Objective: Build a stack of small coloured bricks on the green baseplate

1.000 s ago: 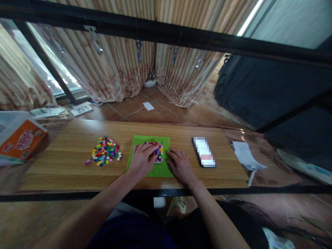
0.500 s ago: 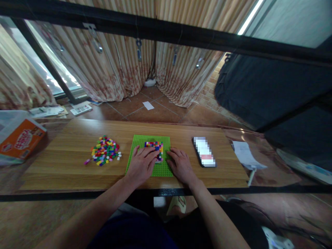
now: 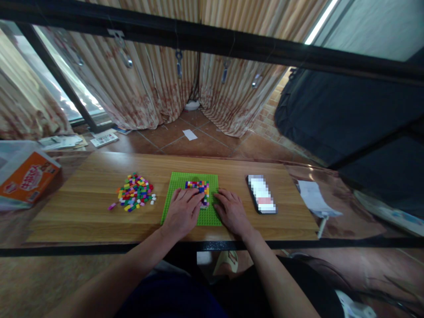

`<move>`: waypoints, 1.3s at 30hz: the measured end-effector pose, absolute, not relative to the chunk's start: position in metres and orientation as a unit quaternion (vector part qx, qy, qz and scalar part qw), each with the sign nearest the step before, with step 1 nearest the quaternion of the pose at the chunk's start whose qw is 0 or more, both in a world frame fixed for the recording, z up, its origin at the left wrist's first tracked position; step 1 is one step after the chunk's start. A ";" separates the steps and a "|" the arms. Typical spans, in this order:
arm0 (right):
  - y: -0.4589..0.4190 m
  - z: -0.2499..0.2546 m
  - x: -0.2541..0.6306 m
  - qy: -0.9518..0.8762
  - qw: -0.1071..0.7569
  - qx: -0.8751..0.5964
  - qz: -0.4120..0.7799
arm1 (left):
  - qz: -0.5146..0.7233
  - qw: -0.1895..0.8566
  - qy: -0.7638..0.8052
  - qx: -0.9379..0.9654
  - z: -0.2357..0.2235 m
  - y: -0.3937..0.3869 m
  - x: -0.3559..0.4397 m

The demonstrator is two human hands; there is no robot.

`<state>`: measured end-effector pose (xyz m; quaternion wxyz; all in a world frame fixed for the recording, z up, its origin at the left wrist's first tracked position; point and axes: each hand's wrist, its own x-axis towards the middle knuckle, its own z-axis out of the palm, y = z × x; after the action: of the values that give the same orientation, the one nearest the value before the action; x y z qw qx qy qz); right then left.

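Observation:
A green studded baseplate (image 3: 177, 180) lies on the wooden table, and small colourful building bricks (image 3: 207, 189) form a block near its middle. Across that block rests my left hand (image 3: 183, 210), fingers stretched out and partly covering the bricks; whether a brick sits under the fingertips is hidden. My right hand (image 3: 232, 211) lies at the plate's right edge, fingers spread and slightly bent, with nothing seen in them. To the left is a heap of loose bricks (image 3: 135, 193) in many colours.
A phone (image 3: 261, 194) with a blurred screen lies right of the plate on the wooden table (image 3: 82, 221). At far left stands a clear plastic box (image 3: 13, 154) with an orange label. Papers (image 3: 313, 196) lie beyond the table's right end. A dark bar (image 3: 212, 33) with hanging clips crosses overhead.
Both hands keep nearly the same place and pose over the baseplate. The whole view shifts very slightly; the bricks and the phone stay put.

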<state>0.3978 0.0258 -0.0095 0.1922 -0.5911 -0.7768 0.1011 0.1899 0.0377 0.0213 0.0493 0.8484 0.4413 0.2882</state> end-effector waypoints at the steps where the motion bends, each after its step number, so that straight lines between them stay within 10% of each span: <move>1: 0.026 -0.010 0.398 -0.777 0.193 -0.590 0.102 | 0.288 0.048 0.441 0.849 0.022 0.038 0.190; 39: 0.027 -0.011 0.398 -0.777 0.192 -0.591 0.104 | 0.268 0.007 0.421 0.867 0.020 0.036 0.188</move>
<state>0.3979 0.0269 -0.0109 0.1916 -0.5912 -0.7766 0.1037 0.1881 0.0364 0.0201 0.0073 0.8668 0.4206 0.2678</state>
